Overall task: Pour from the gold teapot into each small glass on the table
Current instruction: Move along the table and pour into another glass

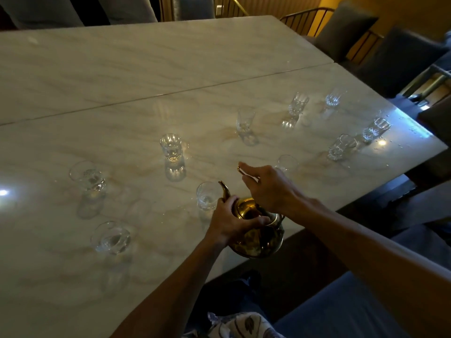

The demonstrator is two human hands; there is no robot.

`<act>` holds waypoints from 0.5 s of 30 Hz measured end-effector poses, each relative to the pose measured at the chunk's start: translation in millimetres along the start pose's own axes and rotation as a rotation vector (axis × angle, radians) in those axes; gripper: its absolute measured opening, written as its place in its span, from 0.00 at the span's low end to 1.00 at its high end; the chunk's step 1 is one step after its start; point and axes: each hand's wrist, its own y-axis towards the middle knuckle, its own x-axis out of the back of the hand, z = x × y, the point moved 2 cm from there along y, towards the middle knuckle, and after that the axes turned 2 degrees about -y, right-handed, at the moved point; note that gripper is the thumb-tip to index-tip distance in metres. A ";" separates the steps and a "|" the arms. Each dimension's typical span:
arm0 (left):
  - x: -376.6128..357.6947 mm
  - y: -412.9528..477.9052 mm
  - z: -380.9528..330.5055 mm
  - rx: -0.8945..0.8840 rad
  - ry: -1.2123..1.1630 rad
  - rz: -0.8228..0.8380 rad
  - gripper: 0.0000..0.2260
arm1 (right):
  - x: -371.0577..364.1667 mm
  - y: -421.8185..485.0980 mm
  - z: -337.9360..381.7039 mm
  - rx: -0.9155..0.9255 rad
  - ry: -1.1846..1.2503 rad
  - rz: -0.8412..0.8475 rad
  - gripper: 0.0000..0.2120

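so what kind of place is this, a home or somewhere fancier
Probably a restaurant or lounge dining area, though a formal home dining room is possible. A long marble-look table carries many small glasses, cushioned chairs with metal frames ring it, and the lighting is dim and warm.

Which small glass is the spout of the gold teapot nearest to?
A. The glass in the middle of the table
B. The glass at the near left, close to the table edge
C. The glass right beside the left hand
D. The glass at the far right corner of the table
C: the spout of the gold teapot points up right next to the small glass beside the left hand; all the other glasses stand farther off.
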 end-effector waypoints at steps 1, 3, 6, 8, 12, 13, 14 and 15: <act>0.2 1.6 -4.1 -0.012 0.023 -0.001 0.45 | 3.9 -2.7 -0.8 -0.001 0.014 -0.025 0.21; -1.9 6.4 -13.5 -0.031 0.062 0.006 0.48 | 13.6 -7.8 -2.6 0.004 0.029 -0.087 0.21; -8.1 16.1 -31.0 -0.071 0.099 0.031 0.49 | 31.1 -14.6 -7.0 -0.006 0.012 -0.169 0.21; -12.1 23.4 -44.4 -0.111 0.120 0.045 0.48 | 44.8 -17.2 -10.6 -0.023 -0.005 -0.212 0.21; -19.6 37.6 -79.9 -0.166 0.137 0.090 0.50 | 76.4 -13.6 -18.8 -0.038 0.000 -0.277 0.21; -21.3 43.1 -89.6 -0.181 0.139 0.093 0.50 | 85.6 -10.5 -20.9 -0.039 0.000 -0.294 0.21; -22.7 48.5 -99.4 -0.201 0.137 0.093 0.48 | 94.9 -6.4 -22.4 -0.036 -0.007 -0.307 0.21; -24.1 53.7 -109.9 -0.222 0.132 0.095 0.46 | 104.1 -1.2 -23.7 -0.029 -0.014 -0.312 0.21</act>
